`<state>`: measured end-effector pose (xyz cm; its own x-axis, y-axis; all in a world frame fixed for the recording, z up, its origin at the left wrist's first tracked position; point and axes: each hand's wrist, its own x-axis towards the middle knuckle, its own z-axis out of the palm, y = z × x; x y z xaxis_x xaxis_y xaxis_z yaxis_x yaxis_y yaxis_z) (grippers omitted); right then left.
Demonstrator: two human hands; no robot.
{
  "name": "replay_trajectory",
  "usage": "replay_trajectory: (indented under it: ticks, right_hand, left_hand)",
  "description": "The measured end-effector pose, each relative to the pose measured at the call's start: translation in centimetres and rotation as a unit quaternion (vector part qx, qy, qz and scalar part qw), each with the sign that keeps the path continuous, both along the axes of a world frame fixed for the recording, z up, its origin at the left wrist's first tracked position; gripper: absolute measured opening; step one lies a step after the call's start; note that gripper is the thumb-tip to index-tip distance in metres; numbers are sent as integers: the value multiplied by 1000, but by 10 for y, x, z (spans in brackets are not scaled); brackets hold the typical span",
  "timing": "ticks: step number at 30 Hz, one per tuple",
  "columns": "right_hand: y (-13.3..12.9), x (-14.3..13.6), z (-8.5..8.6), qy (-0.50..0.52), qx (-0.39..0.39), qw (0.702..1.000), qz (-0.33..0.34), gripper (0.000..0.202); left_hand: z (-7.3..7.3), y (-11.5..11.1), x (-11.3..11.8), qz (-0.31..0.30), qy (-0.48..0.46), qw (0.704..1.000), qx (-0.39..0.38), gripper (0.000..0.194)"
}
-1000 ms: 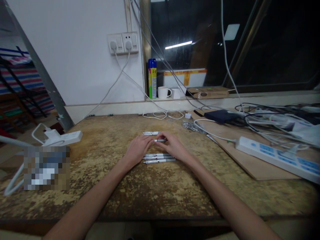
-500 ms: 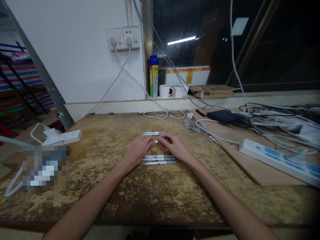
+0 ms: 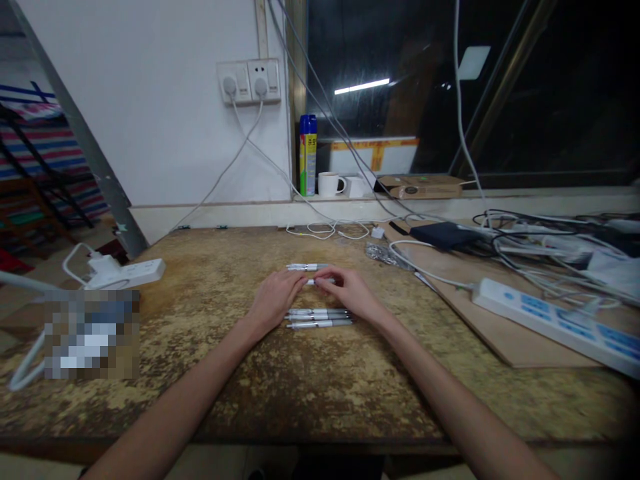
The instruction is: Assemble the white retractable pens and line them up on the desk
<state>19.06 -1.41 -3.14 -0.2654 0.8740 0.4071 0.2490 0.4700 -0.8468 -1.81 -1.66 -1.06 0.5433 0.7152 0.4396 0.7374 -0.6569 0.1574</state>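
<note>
Between my two hands is a white and grey pen (image 3: pixel 311 282), its ends covered by my fingers. My left hand (image 3: pixel 274 297) has its fingers closed on the pen's left end. With thumb and fingertips pinched together, my right hand (image 3: pixel 354 293) grips the other end. Just beyond my fingertips another pen (image 3: pixel 306 267) lies crosswise on the wooden table (image 3: pixel 240 393). Nearer to me, several similar pens (image 3: pixel 319 324) lie side by side, roughly parallel; my right wrist is close to their grey ends.
A white power strip (image 3: pixel 545 313) rests on a brown board (image 3: pixel 493 333) at the right, near tangled cables and a dark box (image 3: pixel 445 235). Behind the pens lies a crumpled clear wrapper (image 3: pixel 387 255). A spray can (image 3: pixel 308 157) and white mug (image 3: pixel 330 183) stand on the sill.
The view has shifted slightly. Both hands stay in nearly the same place around the pen, and the pens on the table have not visibly moved.
</note>
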Motion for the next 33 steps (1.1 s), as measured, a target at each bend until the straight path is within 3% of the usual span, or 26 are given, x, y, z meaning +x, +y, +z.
replay_trajectory:
  ticks: [10, 14, 23, 33]
  right_hand:
    - [2, 2, -2, 37, 25, 999, 2, 25]
    - [1, 5, 0, 26, 52, 998, -2, 22]
    - [6, 11, 1, 47, -6, 998, -32, 26]
    - [12, 14, -5, 61, -26, 995, -69, 26]
  left_hand:
    - [-4, 1, 0, 8, -39, 998, -45, 39]
    - [-4, 2, -2, -11, -69, 994, -89, 43]
    - [-3, 7, -5, -98, -164, 976, -108, 32]
    - [-2, 8, -6, -114, -126, 981, -93, 35]
